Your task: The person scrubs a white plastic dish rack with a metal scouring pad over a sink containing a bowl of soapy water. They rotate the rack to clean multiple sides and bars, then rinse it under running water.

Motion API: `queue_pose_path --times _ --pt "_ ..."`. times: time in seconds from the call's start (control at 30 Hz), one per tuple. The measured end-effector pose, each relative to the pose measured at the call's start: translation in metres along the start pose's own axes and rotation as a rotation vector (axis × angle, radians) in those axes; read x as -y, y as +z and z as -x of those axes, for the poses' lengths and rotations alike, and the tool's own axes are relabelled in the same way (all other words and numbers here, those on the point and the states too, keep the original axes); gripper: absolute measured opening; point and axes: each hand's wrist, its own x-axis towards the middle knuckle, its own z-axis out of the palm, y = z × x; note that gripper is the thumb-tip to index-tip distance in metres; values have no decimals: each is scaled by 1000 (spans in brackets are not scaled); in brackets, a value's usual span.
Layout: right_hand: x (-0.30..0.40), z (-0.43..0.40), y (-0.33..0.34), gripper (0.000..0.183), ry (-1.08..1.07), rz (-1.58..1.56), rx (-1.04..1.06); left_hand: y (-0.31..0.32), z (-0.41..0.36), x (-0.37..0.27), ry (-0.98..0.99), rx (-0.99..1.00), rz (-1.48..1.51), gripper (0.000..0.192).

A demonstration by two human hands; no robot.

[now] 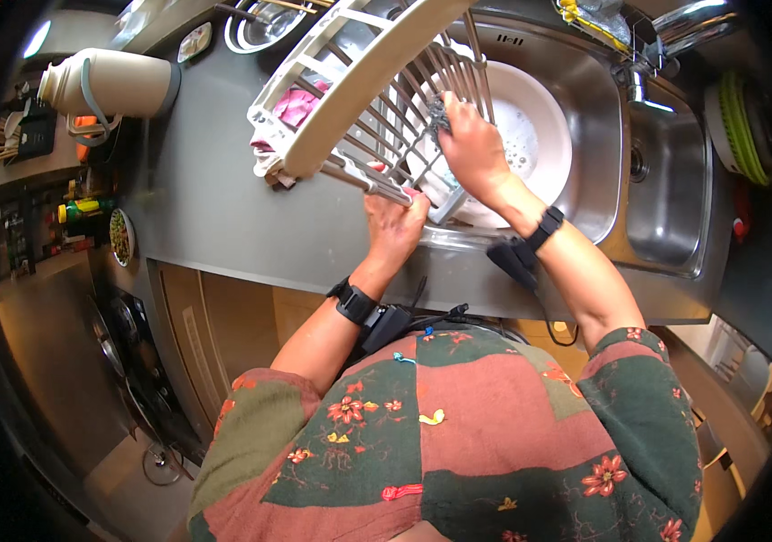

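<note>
A dish rack (376,88) with metal bars and cream plastic end pieces is tilted over the left sink bowl and the counter edge. My left hand (394,220) grips its lower metal rail near the sink's front rim. Against the bars, my right hand (477,152) holds a grey wire scouring pad (437,120). Under the rack, a pale round basin (552,139) with sudsy water sits in the stainless steel sink (592,88). The rack's bars partly hide the basin's left side.
A chrome faucet (643,85) stands by the smaller right bowl. Pink cloth (299,103) shows behind the rack's left end. On the counter (223,203) are a beige vacuum jug (125,85) and steel bowls (264,30). Cables (454,311) hang at the counter's front.
</note>
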Motion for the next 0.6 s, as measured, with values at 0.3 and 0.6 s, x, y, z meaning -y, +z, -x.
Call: queue_pose_path --times 0.3,0.6 --pt "-6 -23 -6 21 168 78 407 4 -12 -12 -280 -196 326 34" --pt "-9 -3 4 44 57 -59 17 14 -3 5 127 -129 -63 30"
